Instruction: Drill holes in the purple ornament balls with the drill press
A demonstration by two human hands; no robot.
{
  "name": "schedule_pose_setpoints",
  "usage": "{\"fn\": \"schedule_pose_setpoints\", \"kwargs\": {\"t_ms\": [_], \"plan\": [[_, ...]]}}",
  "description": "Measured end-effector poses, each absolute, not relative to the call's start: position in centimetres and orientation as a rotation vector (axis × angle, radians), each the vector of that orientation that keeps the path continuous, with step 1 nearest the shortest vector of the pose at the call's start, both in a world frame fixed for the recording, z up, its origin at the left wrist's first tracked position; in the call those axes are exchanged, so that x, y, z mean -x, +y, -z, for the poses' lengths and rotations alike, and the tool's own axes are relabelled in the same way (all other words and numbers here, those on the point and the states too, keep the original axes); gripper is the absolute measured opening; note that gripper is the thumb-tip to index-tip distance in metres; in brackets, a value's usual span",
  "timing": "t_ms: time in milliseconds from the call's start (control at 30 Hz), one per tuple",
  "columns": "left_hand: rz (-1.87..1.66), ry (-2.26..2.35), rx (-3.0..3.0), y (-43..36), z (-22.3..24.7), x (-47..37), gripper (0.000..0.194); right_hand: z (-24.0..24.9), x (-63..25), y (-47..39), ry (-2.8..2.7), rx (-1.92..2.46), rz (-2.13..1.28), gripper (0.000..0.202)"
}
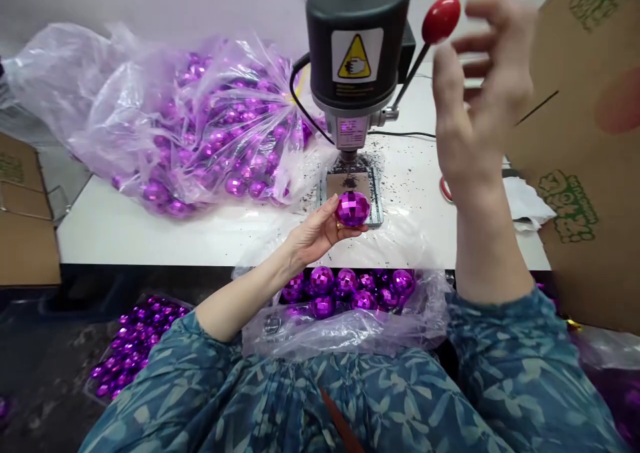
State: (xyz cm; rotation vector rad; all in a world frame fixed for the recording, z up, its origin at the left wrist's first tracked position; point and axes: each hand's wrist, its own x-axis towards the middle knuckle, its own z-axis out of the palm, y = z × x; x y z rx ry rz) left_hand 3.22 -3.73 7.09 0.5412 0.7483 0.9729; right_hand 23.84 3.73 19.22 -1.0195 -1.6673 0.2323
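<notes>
My left hand (323, 231) is closed on a shiny purple disco ball (353, 209), holding it just in front of the drill press base plate (377, 199). The black drill press (357, 46) stands over the table with a yellow hand-warning label on its front. To its right sticks out a lever with a red knob (441, 18). Beside that knob my right hand (487, 86) is raised, slightly blurred, fingers apart and holding nothing. In front of me, a plastic bag (345, 336) of purple balls (347, 281) lies at the table's edge.
A large clear bag of purple balls (215, 139) covers the table's left side. Dark shavings (395, 173) are scattered around the drill base. Cardboard boxes (575, 139) stand on the right and left. More small purple balls (135, 339) lie in a tray low on the left.
</notes>
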Motion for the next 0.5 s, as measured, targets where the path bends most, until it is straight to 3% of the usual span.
{"fn": "schedule_pose_setpoints", "kwargs": {"t_ms": [133, 267, 367, 500], "plan": [[-0.991, 0.747, -0.618, -4.0, -6.6, -4.0, 0.051, -11.9, -24.9, -3.6, -2.048, 0.893, -0.373, 0.04], [-0.646, 0.62, -0.799, -5.4, -6.4, -5.9, 0.059, -4.4, -27.3, -8.3, -1.856, 1.077, -0.357, 0.045], [-0.499, 0.658, -1.034, -4.3, -7.1, -5.2, 0.042, -0.2, -32.4, -11.2, -1.527, 1.29, -0.291, 0.044], [-1.159, 1.207, -1.3, 2.9, -7.3, -0.4, 0.011, 5.0, -40.5, -15.0, -0.903, 1.538, -0.093, 0.062]]}}
